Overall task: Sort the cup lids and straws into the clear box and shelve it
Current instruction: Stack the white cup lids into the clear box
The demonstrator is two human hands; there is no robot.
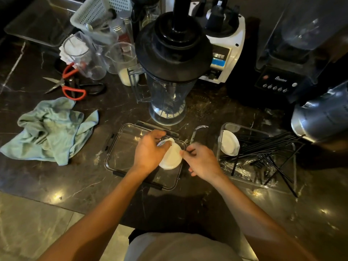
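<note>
Hands meet over the box lid (120,159) on the tabletop (188,110) — left hand (148,151) grips white cup lids (172,157), fingers curled round them. Right hand (202,161) pinches their edge; the clear box (263,183) just beside holds 1 lid (229,145) and black straws (263,146).

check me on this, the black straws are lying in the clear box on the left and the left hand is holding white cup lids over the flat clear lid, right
Not quite. The head view shows the black straws lying in the clear box on the right, not the left. The rest holds: the left hand grips the white cup lids over the flat clear lid.
</note>
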